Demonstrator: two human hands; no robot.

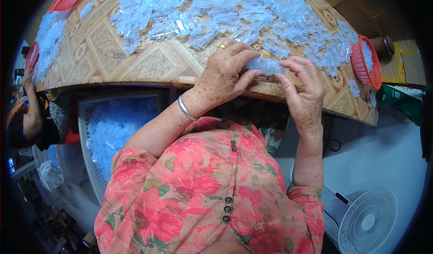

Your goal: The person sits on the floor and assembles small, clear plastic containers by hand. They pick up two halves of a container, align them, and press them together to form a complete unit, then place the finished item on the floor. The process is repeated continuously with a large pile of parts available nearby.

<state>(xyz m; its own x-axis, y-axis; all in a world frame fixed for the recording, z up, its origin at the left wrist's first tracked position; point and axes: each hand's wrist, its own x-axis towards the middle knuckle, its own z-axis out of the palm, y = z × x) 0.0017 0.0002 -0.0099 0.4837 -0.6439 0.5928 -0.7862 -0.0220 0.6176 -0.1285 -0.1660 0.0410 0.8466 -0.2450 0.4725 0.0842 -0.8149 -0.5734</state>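
Between my two hands, just above the table's near edge, is a clear plastic piece (265, 66), oblong with rounded cut-outs. My left hand (230, 69) grips its left end between thumb and fingers. At the other end, the fingertips and thumb of my right hand (304, 80) pinch it. Beyond my hands, a broad heap of similar clear plastic pieces (216, 15) spreads over the patterned tabletop (149, 62). One loose clear piece (276, 45) lies just past my fingers.
A red basket (366, 62) with clear pieces stands at the table's right edge. At the left, below the table, a white crate (85, 132) holds many pieces. A white fan (367, 220) stands at lower right. Another person's arm (30, 109) reaches a small red basket (32, 55) at far left.
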